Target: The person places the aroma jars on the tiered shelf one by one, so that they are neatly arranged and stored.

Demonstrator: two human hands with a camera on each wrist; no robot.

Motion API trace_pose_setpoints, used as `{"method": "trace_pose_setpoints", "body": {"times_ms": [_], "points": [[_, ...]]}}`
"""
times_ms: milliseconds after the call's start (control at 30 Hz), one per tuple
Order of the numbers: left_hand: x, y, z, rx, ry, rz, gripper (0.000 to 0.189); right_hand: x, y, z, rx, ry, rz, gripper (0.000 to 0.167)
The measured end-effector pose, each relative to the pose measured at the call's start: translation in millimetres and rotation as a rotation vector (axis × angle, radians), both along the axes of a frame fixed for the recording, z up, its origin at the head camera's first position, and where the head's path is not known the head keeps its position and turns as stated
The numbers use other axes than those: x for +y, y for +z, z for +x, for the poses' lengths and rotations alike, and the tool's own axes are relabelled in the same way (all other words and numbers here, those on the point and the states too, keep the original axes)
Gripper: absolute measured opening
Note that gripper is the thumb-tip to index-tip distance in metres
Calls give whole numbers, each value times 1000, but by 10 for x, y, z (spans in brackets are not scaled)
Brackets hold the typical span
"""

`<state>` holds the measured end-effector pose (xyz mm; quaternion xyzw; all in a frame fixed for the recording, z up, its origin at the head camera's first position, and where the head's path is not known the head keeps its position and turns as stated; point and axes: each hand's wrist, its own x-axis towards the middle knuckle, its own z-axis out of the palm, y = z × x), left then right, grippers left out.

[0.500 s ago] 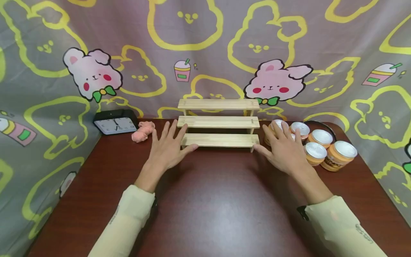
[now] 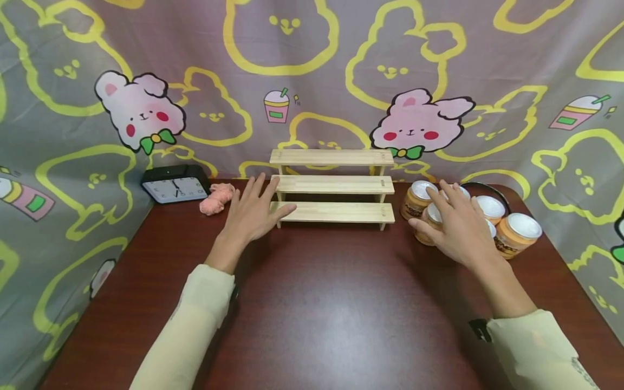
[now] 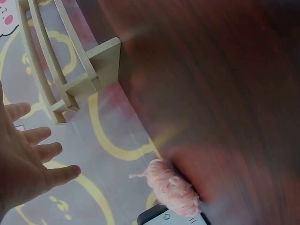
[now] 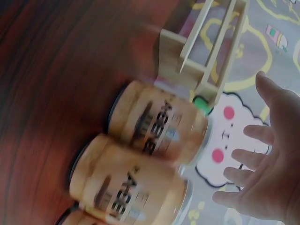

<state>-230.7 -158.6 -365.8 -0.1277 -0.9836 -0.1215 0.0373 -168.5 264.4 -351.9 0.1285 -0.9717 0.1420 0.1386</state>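
Observation:
A three-tier wooden shelf (image 2: 332, 184) stands at the back of the table, its steps bare. My left hand (image 2: 250, 214) is held with fingers spread by the shelf's left end, holding nothing. Over on the right, my right hand (image 2: 457, 227) hovers over a group of orange jars with silvery tops, fingers spread and holding nothing. One jar (image 2: 413, 201) stands nearest the shelf, and another jar (image 2: 519, 236) is at the far right of the group. In the right wrist view, the jars (image 4: 159, 124) show dark lettering, and the hand is apart from them.
Left of the shelf lies a pink bundle of yarn (image 2: 217, 199) beside a black-framed clock (image 2: 176, 187). A thin dark curved rim (image 2: 492, 189) shows behind the jars. Patterned cloth (image 2: 312, 97) hangs behind the dark red-brown table (image 2: 322, 303).
My right hand has moved to the right, away from the shelf's end and over the jars, uncovering the jars nearest the shelf. The left hand has shifted slightly left.

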Motion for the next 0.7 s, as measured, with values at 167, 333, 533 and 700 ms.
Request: {"method": "trace_pose_setpoints", "body": {"times_ms": [167,333,533,700], "points": [[-9,-11,-103,16,8,58,96,164,3,65,54,-34,-27,76],[-24,-53,-195,18,16,92,96,325,-22,135,67,-72,-26,77],[-49,-112,-269,29,18,129,94,479,-78,199,83,-90,-79,77],[-76,-160,-331,43,15,157,92,545,-80,210,70,-92,-97,72]]}}
